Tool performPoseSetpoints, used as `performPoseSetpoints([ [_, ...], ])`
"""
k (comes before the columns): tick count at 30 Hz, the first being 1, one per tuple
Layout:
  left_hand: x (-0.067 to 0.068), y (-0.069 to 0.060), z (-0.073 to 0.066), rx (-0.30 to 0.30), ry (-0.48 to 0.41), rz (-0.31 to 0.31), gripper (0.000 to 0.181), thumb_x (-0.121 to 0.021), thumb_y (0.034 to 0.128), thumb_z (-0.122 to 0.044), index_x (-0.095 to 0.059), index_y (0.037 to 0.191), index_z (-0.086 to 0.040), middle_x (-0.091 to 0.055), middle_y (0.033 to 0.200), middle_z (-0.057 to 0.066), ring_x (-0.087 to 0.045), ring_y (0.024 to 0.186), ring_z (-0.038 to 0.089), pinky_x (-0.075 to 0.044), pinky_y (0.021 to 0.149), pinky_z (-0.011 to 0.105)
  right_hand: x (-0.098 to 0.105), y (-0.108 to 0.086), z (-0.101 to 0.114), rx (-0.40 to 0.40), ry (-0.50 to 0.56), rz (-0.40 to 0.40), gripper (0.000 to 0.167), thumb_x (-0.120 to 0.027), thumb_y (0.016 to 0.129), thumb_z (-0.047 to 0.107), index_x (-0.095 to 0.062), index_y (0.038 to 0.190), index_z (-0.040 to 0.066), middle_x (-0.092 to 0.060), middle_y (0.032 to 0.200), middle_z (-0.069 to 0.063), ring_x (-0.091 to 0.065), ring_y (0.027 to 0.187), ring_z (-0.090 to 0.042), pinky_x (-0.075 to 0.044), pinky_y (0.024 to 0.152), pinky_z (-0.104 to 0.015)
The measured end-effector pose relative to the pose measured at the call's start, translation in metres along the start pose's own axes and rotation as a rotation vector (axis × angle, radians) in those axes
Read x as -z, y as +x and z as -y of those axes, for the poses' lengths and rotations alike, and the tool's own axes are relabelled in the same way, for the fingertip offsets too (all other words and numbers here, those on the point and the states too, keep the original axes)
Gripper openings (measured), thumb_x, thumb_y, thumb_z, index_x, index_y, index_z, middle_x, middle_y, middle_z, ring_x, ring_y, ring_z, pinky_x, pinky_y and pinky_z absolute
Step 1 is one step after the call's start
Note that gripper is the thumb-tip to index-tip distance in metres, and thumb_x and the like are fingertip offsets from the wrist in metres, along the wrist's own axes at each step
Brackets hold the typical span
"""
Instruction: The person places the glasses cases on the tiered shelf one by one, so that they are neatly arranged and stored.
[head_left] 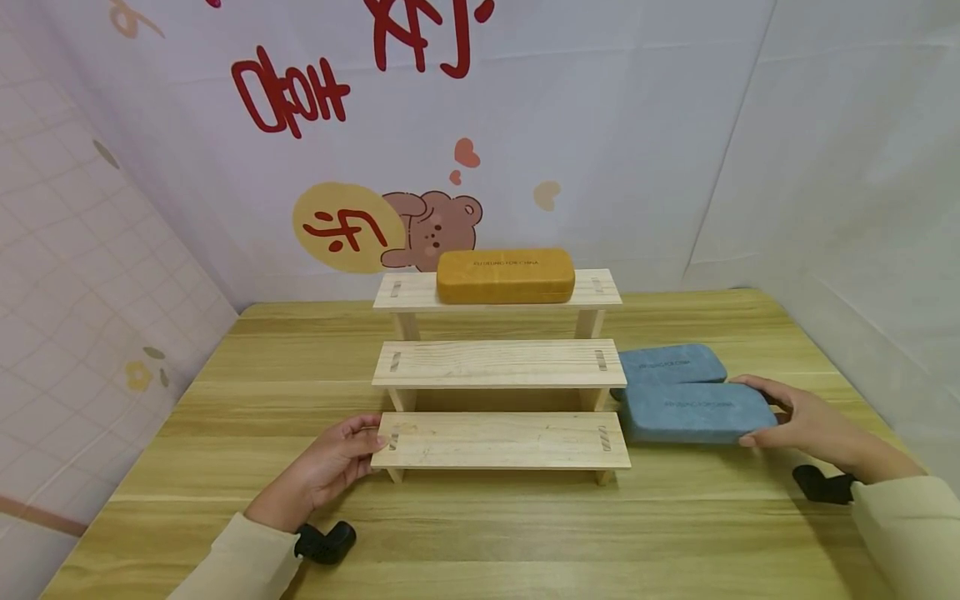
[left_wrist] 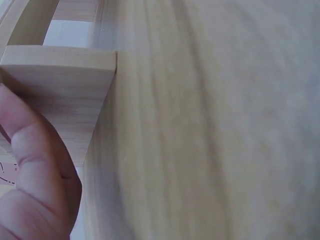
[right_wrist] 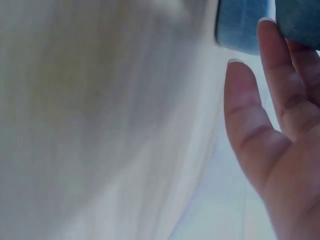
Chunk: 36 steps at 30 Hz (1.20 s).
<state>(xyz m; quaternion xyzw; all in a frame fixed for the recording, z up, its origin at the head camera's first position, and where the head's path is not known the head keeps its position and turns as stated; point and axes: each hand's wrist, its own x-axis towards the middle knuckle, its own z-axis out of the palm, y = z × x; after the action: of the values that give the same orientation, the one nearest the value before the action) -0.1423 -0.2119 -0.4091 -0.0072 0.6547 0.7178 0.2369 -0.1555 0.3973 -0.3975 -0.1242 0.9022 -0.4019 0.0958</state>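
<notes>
A three-tier wooden stand (head_left: 498, 364) sits on the table, its steps rising toward the back. At its lowest step my left hand (head_left: 345, 462) pinches the left end, thumb on the board's top. A yellow glasses case (head_left: 506, 277) with small dark lettering lies on the top step. To the right of the stand are two blue glasses cases: a front one (head_left: 697, 414) and a rear one (head_left: 671, 364), partly overlapped in view. My right hand (head_left: 806, 421) is at the front case's right end, fingers fairly straight. In the right wrist view its thumb (right_wrist: 245, 100) appears apart from the case.
The wood-grain table (head_left: 480, 542) spreads around the stand. Behind it hangs a white printed backdrop (head_left: 615, 108) with a bear and red characters. Cloth walls stand on both sides. A black wrist mount (head_left: 326, 543) is on each forearm.
</notes>
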Motion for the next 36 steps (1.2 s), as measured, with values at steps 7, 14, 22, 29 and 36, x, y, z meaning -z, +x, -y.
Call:
performPoseSetpoints([
  [7,0.000,-0.001,-0.001,-0.008,0.000,0.004,0.059,-0.055,0.0954,-0.005,-0.020,0.139,0.015,-0.058,0.105,0.002,-0.062,0.089,0.009,-0.052,0.075,0.024,0.008,-0.009,0.003,0.030,0.045,-0.052,0.074,-0.072,0.084,0.003,-0.036,0.147,0.019,-0.042,0.123,0.031,-0.051,0.102,0.012,-0.049,0.070,-0.021],
  [14,0.001,-0.001,-0.001,-0.015,-0.001,-0.002,0.057,-0.055,0.0956,-0.004,-0.022,0.139,0.015,-0.058,0.105,0.002,-0.062,0.090,0.009,-0.052,0.075,0.024,0.016,-0.010,0.010,0.026,0.007,-0.113,0.079,-0.073,0.084,0.004,-0.033,0.149,0.022,-0.042,0.121,0.031,-0.053,0.099,0.012,-0.049,0.067,-0.021],
  [22,0.000,-0.001,0.001,-0.011,0.010,-0.008,0.057,-0.053,0.0965,-0.005,-0.021,0.140,0.014,-0.056,0.106,0.004,-0.062,0.089,0.009,-0.051,0.074,0.024,0.022,-0.016,0.019,-0.029,-0.022,-0.153,0.083,-0.070,0.088,0.011,-0.021,0.154,0.026,-0.034,0.139,0.016,-0.049,0.109,0.011,-0.048,0.069,-0.017],
  [29,0.001,-0.001,0.002,-0.014,0.011,-0.005,0.056,-0.053,0.0967,-0.005,-0.022,0.140,0.013,-0.056,0.106,0.004,-0.062,0.088,0.010,-0.051,0.073,0.024,0.022,-0.016,0.033,-0.003,0.004,-0.214,0.083,-0.070,0.088,0.008,-0.020,0.155,0.018,-0.043,0.127,0.022,-0.053,0.107,0.007,-0.049,0.069,-0.015],
  [36,0.000,-0.001,0.001,-0.013,0.014,0.002,0.057,-0.052,0.0973,-0.005,-0.020,0.140,0.013,-0.056,0.107,0.004,-0.061,0.088,0.009,-0.051,0.073,0.024,0.019,-0.012,0.052,0.041,0.044,-0.233,0.075,-0.071,0.086,0.004,-0.032,0.149,0.015,-0.047,0.119,0.020,-0.055,0.096,0.009,-0.050,0.068,-0.017],
])
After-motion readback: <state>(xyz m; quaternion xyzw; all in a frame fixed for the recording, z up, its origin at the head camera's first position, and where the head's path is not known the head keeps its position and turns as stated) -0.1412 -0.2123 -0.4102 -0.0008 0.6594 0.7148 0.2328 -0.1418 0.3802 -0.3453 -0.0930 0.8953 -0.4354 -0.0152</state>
